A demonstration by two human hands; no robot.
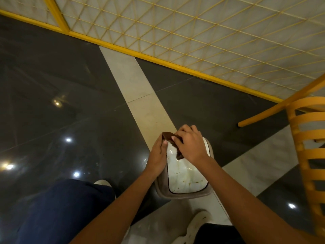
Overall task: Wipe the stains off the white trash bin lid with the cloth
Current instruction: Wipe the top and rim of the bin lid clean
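Observation:
A small trash bin with a taupe rim (162,191) stands on the floor between my feet. Its white lid (184,175) shows several small brown stains. A dark brown cloth (169,136) is held over the far end of the lid. My left hand (157,154) pinches the cloth's left end between thumb and fingers. My right hand (190,143) grips the cloth's right part, and a strip of cloth hangs below it onto the lid. The far end of the lid is hidden under my hands.
The floor is glossy dark tile (61,106) crossed by beige strips (140,95). A yellow lattice partition (211,32) runs along the back. A yellow slatted chair (309,148) stands close at the right. My shoes (197,224) flank the bin.

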